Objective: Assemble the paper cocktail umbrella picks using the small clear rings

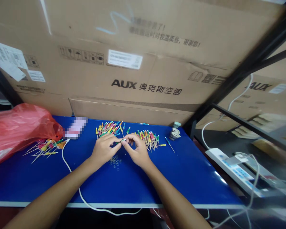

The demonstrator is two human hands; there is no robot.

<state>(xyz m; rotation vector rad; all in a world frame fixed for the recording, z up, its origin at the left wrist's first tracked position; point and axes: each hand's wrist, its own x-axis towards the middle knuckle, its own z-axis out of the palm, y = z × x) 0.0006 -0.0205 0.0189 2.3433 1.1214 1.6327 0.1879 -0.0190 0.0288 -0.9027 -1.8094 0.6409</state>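
My left hand [106,148] and my right hand [136,149] meet above the middle of the blue table [104,190]. Between their pinched fingertips is a small folded cocktail umbrella [121,141], green with a white tip; fingers hide most of it. Just below the hands lies a loose scatter of tiny clear rings [115,161]. Behind my left hand is a pile of folded, many-coloured cocktail umbrellas on wooden sticks [110,128]. A second such pile [149,139] lies right beside my right hand.
At left, a red plastic bag [21,127] lies by more umbrellas [46,146]. A phone [76,128] has a white cable [78,187] trailing over the front edge. Small grey-green objects [175,132] stand back right. A large cardboard box [133,105] walls the back; a power strip [233,171] sits right.
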